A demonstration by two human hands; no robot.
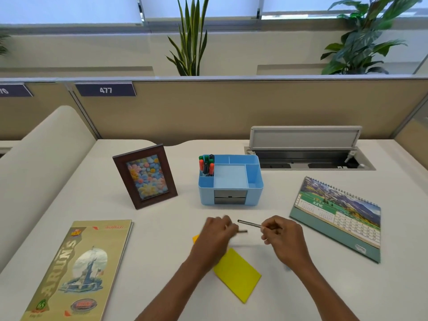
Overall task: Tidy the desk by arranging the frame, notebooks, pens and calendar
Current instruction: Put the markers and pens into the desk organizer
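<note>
My right hand (283,238) pinches a thin dark pen (249,224) that points left, just above the desk. My left hand (216,235) is blurred and closed around a second dark pen (242,231) whose tip pokes out to the right. A yellow notepad (236,274) lies partly under my left wrist. A wooden photo frame (144,176) with a flower picture stands at the left. The "ARUNS" notebook (78,269) lies flat at the front left. A June desk calendar (338,216) stands at the right. The blue organizer (230,179) holds several markers (206,165).
An open cable hatch (308,156) with a raised lid sits in the desk at the back right. A beige partition (231,107) closes the far edge, with plants behind it. A curved cream divider (41,170) borders the desk on the left.
</note>
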